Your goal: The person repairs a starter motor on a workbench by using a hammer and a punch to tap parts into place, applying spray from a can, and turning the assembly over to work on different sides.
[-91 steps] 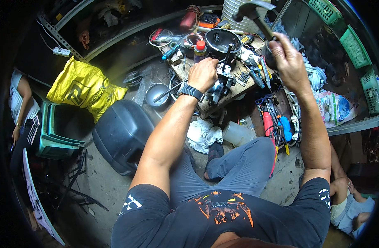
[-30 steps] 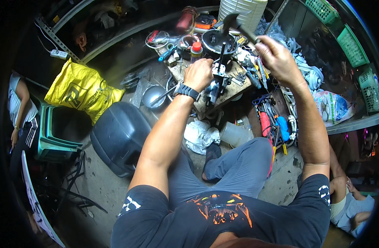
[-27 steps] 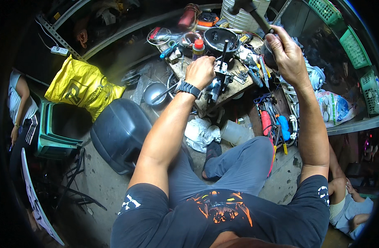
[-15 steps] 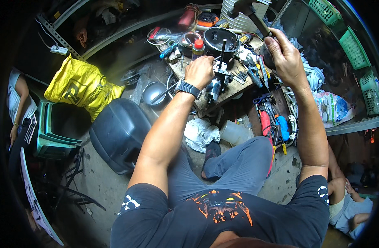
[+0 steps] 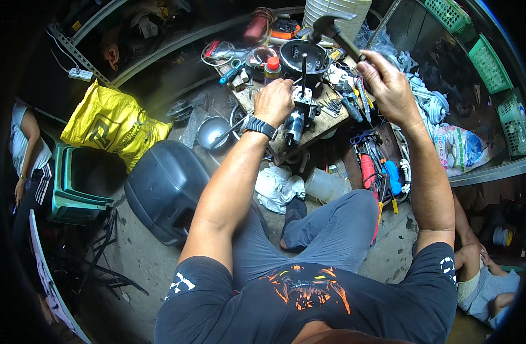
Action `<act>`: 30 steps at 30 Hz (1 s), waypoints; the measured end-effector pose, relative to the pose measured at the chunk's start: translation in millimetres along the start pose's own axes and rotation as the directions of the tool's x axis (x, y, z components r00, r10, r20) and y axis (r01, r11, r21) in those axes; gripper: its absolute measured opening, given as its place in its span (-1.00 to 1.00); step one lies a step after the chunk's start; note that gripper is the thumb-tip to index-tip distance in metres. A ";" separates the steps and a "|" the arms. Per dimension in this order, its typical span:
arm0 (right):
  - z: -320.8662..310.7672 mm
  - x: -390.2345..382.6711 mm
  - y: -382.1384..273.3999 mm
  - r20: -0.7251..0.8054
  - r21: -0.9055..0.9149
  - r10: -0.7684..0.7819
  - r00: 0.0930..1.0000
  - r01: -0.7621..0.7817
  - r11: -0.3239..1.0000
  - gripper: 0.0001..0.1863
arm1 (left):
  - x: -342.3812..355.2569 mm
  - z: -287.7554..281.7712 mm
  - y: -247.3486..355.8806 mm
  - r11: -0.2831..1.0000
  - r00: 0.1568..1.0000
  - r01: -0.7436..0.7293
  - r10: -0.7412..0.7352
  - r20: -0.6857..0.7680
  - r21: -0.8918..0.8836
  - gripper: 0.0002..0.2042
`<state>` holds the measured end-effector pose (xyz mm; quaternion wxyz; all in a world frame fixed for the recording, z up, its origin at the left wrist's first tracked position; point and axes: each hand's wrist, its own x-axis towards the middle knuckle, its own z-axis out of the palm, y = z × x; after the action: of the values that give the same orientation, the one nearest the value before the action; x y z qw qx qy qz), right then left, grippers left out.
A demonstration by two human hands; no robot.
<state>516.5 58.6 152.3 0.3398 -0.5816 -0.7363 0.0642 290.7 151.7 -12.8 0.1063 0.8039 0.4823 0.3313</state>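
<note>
Head view: the left hand (image 5: 273, 102) is clenched around a small motor assembly (image 5: 297, 117) standing on the cluttered wooden surface (image 5: 326, 120), a thin dark shaft (image 5: 303, 73) rising upright from it. The right hand (image 5: 386, 86) is raised above and to the right, its grip closed on the handle of a hammer (image 5: 334, 31) whose head points up-left over a round black housing (image 5: 300, 56). Near the surface's left side lies a metal bowl (image 5: 210, 132); a yellow bag (image 5: 111, 126) sits farther left on the floor.
</note>
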 end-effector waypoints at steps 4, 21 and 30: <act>7.9 -6.0 11.2 0.009 -0.015 0.012 1.000 -0.012 1.000 -0.63 | 2.2 0.9 1.2 1.000 1.000 -0.002 0.002 0.018 0.010 -0.82; -12.7 20.3 -5.5 0.010 -0.123 -0.088 0.996 0.088 0.988 -0.64 | 4.7 -1.2 0.3 1.000 0.999 0.013 -0.014 0.052 0.024 -0.78; 2.3 13.4 -1.8 0.153 -0.107 0.010 0.988 0.006 0.994 -0.65 | -0.8 0.6 4.5 0.999 0.999 0.006 -0.008 0.051 0.046 -0.79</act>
<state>512.5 70.8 157.1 0.2503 -0.5931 -0.7621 0.0692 294.0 148.8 -11.3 0.1011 0.8128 0.4897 0.2988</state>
